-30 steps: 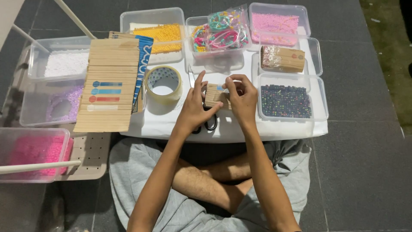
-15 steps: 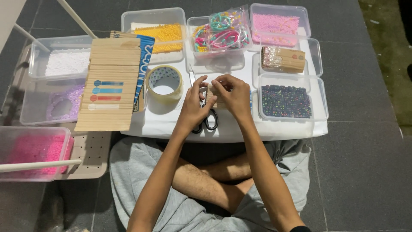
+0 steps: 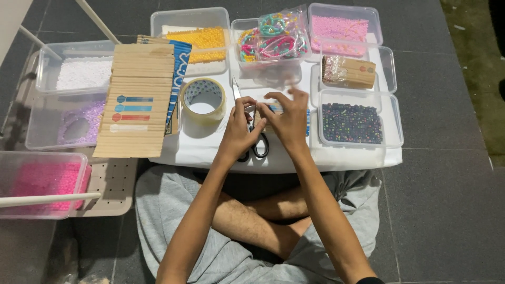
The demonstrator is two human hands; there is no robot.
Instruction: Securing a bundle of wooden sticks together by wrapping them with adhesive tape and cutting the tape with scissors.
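Observation:
My left hand [image 3: 238, 130] and my right hand [image 3: 288, 120] meet over the middle of the white table [image 3: 205, 155]. Their fingertips pinch a small pale wooden piece [image 3: 259, 111] between them, and most of it is hidden by the fingers. The outer fingers of my right hand are raised and blurred. Black-handled scissors [image 3: 257, 151] lie on the table right under my hands, with the blade tip [image 3: 235, 87] pointing away from me. A roll of clear tape [image 3: 203, 100] lies just left of my left hand.
A mat of wooden sticks [image 3: 138, 100] lies at the left. Clear tubs ring the table: white beads [image 3: 79, 71], purple [image 3: 63, 125], pink [image 3: 42, 181], yellow [image 3: 199, 37], pink [image 3: 344, 26] and dark beads [image 3: 351, 123]. There is also a bag of bracelets [image 3: 273, 37] and a stick packet [image 3: 350, 71].
The wooden piece, plain to see a second ago, is now mostly covered by my fingertips. My right hand's outer fingers have lifted and spread. Both hands stay above the scissors.

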